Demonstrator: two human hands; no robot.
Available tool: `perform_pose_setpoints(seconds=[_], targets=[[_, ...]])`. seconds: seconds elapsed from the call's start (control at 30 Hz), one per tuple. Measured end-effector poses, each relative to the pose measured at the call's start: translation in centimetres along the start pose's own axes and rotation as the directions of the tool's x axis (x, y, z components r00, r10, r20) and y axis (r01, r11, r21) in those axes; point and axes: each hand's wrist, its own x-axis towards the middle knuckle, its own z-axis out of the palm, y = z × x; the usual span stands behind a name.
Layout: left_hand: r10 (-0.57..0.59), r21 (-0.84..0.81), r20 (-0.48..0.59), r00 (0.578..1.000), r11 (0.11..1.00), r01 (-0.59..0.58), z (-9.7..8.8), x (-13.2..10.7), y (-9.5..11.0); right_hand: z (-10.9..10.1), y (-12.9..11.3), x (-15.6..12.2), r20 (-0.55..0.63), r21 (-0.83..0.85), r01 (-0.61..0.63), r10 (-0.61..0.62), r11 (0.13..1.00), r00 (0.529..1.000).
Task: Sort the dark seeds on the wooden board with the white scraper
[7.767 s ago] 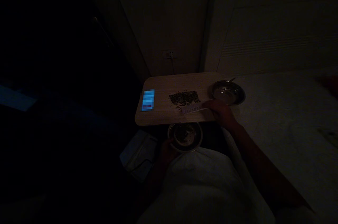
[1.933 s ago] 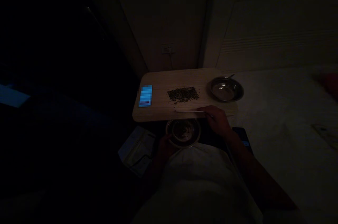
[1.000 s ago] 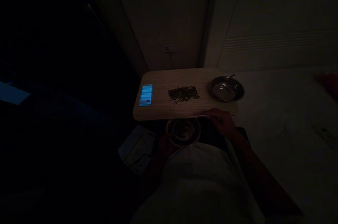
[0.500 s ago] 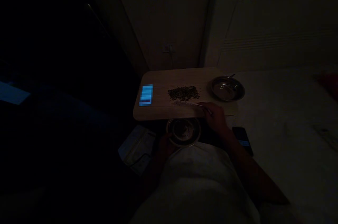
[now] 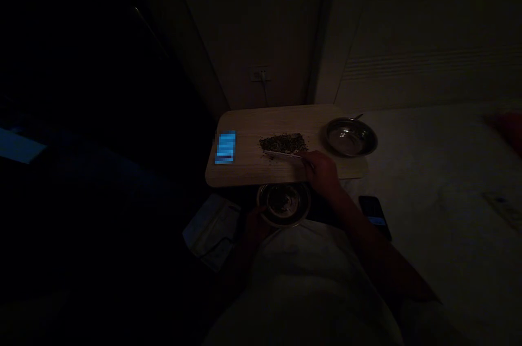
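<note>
My right hand (image 5: 322, 171) is closed around one end of a thin, pale, straight strip (image 5: 283, 155), whose kind I cannot make out in the dim light. Its far end lies along the near edge of a patch of small dark grains (image 5: 285, 142) on a light wooden board (image 5: 248, 172). Below the board's front edge is a metal bowl (image 5: 304, 210) with dark bits inside, close to my lap. My left hand (image 5: 258, 222) grips this bowl's left rim. Much of that hand is lost in shadow.
A second metal bowl (image 5: 365, 136) with a thin handle over its rim stands at the board's right end. A lit, blurred screen (image 5: 225, 147) lies at the left end. A dark phone (image 5: 374, 215) rests on the white sheet (image 5: 432, 172). Behind is a wall socket (image 5: 260, 74).
My right hand and the strip have shifted left and slightly away from me, up against the near side of the grains. The left hand and its bowl stay in place.
</note>
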Motion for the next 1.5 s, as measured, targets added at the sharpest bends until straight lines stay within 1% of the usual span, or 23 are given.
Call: perform_pose_setpoints(seconds=[0.2, 0.27, 0.37, 0.5, 0.67, 0.83, 0.93, 1.03, 1.17, 1.27, 1.4, 1.5], targets=[[-0.009, 0.013, -0.065, 0.998, 1.000, 0.010, 1.8, -0.9, 0.0, -0.1, 0.1, -0.1, -0.002, 0.036, 0.039, -0.039, 0.999, 0.999], [-0.001, 0.018, -0.104, 0.995, 1.000, 0.003, 2.2, -1.1, 0.0, -0.2, 0.0, -0.2, 0.004, 0.050, 0.039, -0.040, 0.998, 0.999], [0.023, 0.028, -0.137, 0.990, 0.999, -0.019, 2.2, -0.9, -0.1, -0.5, -0.3, -0.4, 0.024, 0.062, 0.039, -0.040, 0.997, 0.999], [-0.008, 0.033, -0.156, 0.988, 0.999, 0.013, 1.6, -0.5, -0.1, -0.9, -0.6, -0.6, 0.066, 0.073, 0.057, -0.062, 0.996, 0.996], [-0.037, 0.004, -0.093, 0.995, 0.999, 0.037, 1.2, -0.5, 0.2, -1.1, -0.5, -0.8, 0.082, 0.086, 0.065, -0.072, 0.994, 0.994], [-0.013, -0.012, -0.118, 0.993, 1.000, 0.011, 1.3, -0.6, 0.1, -1.3, -0.3, -1.1, 0.086, 0.092, 0.094, -0.102, 0.991, 0.991], [-0.018, -0.005, -0.095, 0.995, 1.000, 0.017, 1.4, -0.6, 0.0, -1.3, -0.3, -1.2, 0.096, 0.102, 0.100, -0.109, 0.990, 0.989], [-0.006, -0.004, -0.069, 0.998, 1.000, 0.006, 1.0, -0.4, 0.0, -1.3, -0.1, -1.3, 0.104, 0.125, 0.099, -0.112, 0.987, 0.988], [0.002, -0.023, -0.036, 0.999, 1.000, -0.003, 0.3, 0.0, 0.0, -1.2, 0.1, -1.4, 0.049, 0.154, 0.060, -0.069, 0.986, 0.996], [-0.018, -0.010, -0.066, 0.998, 1.000, 0.018, 0.3, 0.1, 0.0, -1.2, 0.2, -1.4, 0.002, 0.163, 0.018, -0.019, 0.987, 1.000], [-0.025, 0.000, -0.094, 0.995, 1.000, 0.025, 0.8, -0.2, 0.0, -1.0, 0.4, -1.4, 0.002, 0.142, 0.002, -0.003, 0.990, 1.000], [-0.009, 0.001, -0.085, 0.996, 1.000, 0.009, 1.1, -0.4, 0.0, -0.8, 0.4, -1.5, 0.014, 0.128, -0.004, 0.002, 0.992, 1.000]])
